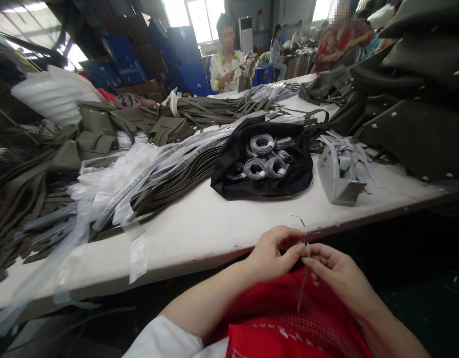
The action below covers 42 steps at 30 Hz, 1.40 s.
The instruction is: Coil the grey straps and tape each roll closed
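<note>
Both hands meet over the red apron (274, 338), just off the table's front edge. My left hand (277, 253) is closed, thumb and forefinger pinching the upper part of a thin, whitish strip (303, 288). Close beside it, my right hand (333, 271) pinches the same strip, whose narrow tail hangs down over the apron. What the strip is made of or belongs to cannot be made out. Beyond the hands, a black cloth bag (229, 184) lies on the table with several coiled grey rolls (262, 144) on it.
A tape dispenser (335, 179) stands right of the bag on the white table (184, 233). Dark straps (177, 184) and clear plastic sleeves (136, 164) cover the left side. Dark olive bags (419, 134) are piled at right. A person (229, 67) works across the table, others farther back.
</note>
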{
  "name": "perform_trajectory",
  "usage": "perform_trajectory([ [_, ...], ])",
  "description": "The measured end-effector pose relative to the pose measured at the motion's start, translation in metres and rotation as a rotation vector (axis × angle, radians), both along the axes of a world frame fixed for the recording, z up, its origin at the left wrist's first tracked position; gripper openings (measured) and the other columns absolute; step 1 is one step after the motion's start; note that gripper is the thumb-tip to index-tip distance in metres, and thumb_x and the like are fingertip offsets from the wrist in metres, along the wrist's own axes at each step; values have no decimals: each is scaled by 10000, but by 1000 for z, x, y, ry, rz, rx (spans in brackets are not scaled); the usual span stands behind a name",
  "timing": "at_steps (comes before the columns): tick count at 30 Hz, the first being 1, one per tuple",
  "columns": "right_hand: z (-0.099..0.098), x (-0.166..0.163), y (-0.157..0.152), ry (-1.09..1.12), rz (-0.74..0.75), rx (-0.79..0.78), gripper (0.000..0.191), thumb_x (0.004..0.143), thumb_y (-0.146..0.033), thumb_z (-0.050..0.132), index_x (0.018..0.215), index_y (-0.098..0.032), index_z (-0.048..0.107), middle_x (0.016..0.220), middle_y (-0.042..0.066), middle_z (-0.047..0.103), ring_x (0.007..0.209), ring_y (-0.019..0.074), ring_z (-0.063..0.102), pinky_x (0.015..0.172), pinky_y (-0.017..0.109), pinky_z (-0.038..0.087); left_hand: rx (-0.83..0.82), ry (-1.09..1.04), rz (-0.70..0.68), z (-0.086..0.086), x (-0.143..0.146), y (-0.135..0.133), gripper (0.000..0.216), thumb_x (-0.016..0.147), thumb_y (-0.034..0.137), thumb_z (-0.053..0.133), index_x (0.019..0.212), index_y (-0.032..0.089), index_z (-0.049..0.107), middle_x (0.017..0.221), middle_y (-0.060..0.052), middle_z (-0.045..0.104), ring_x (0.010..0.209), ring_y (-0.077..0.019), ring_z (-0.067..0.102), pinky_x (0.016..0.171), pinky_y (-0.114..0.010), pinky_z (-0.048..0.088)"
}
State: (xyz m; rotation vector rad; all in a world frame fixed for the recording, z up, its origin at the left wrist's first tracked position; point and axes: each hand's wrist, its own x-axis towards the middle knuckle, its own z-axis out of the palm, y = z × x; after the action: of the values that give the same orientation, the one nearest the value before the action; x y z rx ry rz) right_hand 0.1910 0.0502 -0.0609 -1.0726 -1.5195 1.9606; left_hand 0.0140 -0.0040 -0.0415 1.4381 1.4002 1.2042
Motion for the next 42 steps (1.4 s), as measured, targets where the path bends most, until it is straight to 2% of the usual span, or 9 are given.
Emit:
perform_trajectory([
  [6,1,1,0,-37,23,0,471,697,-570,805,891,-154,699,567,-31,581,510,95,493,512,222,375,41,10,-46,4,5,0,268,827,223,611,1041,113,728,983,-106,693,852,-180,667,772,-269,548],
  [16,0,4,1,-40,44,16,456,716,-558,793,893,-149,697,586,-22,580,521,107,489,516,242,378,5,31,-56,8,6,0,290,835,250,605,1039,91,736,969,-117,692,835,-187,665,764,-276,550],
  [23,-2,4,2,-31,35,10,437,706,-542,806,884,-158,697,602,-19,593,530,108,498,518,235,391,6,71,-41,3,7,2,255,820,223,598,999,114,743,946,-98,697,822,-171,656,753,-258,530],
  [27,-3,4,2,-42,31,27,416,754,-578,753,772,-171,670,571,-23,573,523,109,495,515,233,391,-22,86,-50,1,8,3,255,805,161,562,978,127,746,921,-84,694,804,-162,642,720,-244,514],
  [30,-3,4,1,-55,21,71,449,741,-612,744,687,-183,624,554,-25,556,523,122,489,518,249,391,-52,77,-60,0,7,3,242,824,193,567,970,131,750,909,-83,688,795,-159,633,706,-241,501],
  [33,-3,4,1,-24,32,46,448,781,-617,706,694,-189,607,547,-27,546,516,122,473,522,255,379,-85,-47,-76,-2,6,4,281,856,291,586,1012,122,746,939,-94,671,788,-159,628,715,-255,501],
  [36,-4,5,2,31,34,-35,425,824,-582,686,700,-188,588,521,-33,530,499,110,438,519,251,347,-162,-296,-112,-5,5,5,405,877,457,589,1021,110,740,949,-92,642,722,-137,613,688,-263,505],
  [39,-4,5,2,74,24,-96,422,821,-564,702,683,-185,578,495,-32,519,489,107,412,509,252,309,-282,-496,-109,-8,7,6,556,810,611,640,993,94,733,830,-65,631,662,-122,585,671,-269,499],
  [42,-2,4,1,124,29,-158,400,831,-548,702,729,-170,616,486,-35,510,483,97,389,494,241,271,-388,-624,-80,-8,11,6,640,712,651,722,1000,79,716,715,-39,624,632,-121,562,680,-284,489],
])
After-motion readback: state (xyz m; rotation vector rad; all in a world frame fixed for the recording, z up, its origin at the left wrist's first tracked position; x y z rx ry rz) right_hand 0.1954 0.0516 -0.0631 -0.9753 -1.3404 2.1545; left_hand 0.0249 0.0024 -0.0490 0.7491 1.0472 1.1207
